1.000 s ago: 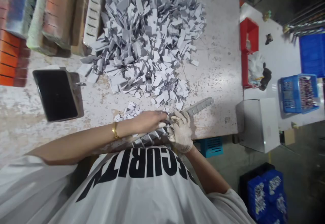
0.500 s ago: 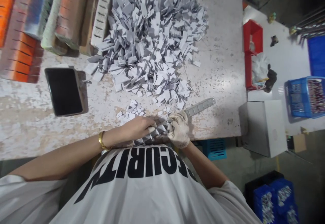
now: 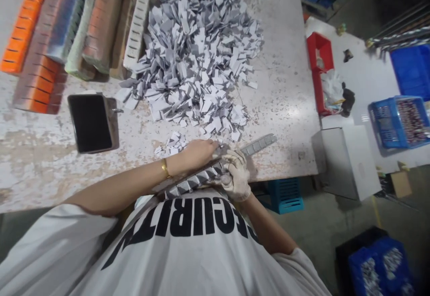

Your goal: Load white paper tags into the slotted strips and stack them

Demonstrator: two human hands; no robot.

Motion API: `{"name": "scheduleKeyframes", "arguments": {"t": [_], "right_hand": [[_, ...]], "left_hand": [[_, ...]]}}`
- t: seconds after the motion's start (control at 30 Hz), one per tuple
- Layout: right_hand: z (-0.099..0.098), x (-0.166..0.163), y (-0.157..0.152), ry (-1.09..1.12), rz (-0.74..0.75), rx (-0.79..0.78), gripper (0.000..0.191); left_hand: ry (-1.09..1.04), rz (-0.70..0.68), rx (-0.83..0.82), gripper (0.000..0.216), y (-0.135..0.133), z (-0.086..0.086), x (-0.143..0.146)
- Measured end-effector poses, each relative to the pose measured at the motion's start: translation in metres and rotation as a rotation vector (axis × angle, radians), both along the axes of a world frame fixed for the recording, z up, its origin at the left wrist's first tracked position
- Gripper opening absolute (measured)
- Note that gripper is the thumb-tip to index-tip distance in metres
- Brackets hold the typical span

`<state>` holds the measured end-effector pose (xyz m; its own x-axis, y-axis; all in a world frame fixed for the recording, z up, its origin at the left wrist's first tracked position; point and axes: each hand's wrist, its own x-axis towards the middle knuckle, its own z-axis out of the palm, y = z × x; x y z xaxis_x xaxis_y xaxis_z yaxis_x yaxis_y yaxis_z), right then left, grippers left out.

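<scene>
A long grey strip divided into segments [image 3: 198,178] lies slantwise at the table's front edge, close against my shirt. My right hand [image 3: 237,177], in a pale knitted glove, is wrapped round its middle, and the far end sticks out beyond the glove. Bare, with a gold bracelet at the wrist, my left hand [image 3: 198,153] is over the upper side of the strip, near the gloved fingers. Its fingertips are drawn together; what they hold, if anything, is too small to make out. Small white pieces [image 3: 175,143] lie just beyond it.
A big heap of grey-white flat pieces [image 3: 201,54] covers the table's middle. To the left are a dark-screened tablet [image 3: 90,123] and several slotted, coloured bars [image 3: 137,23]. Off the right edge stand a white box [image 3: 346,164], red bins [image 3: 319,54] and a blue basket [image 3: 399,121].
My left hand has shifted right and away from me, uncovering more of the strip's near end. The gloved hand still grips the strip. The whole view has turned slightly.
</scene>
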<state>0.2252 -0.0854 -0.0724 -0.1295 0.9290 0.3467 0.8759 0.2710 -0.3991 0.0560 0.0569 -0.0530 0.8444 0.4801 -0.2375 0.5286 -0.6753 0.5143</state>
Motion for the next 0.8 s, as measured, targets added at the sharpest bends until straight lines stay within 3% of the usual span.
{"name": "scheduleKeyframes", "arguments": {"t": [0.2,0.47,0.6,0.8], "right_hand": [[0.005,0.014,-0.009,0.089,-0.248,0.066,0.012],[0.008,0.018,0.006,0.036,-0.444,0.078,0.023],[0.012,0.019,0.017,-0.038,-0.448,0.032,0.028],[0.024,0.010,0.036,0.013,-0.387,0.036,0.036]], "left_hand": [[0.050,-0.002,0.029,0.030,-0.001,-0.002,0.015],[-0.020,0.087,-0.102,0.041,-0.003,-0.005,0.002],[-0.222,0.149,-0.185,0.033,-0.004,-0.005,-0.010],[-0.463,0.084,0.056,0.020,-0.015,0.014,-0.017]]}}
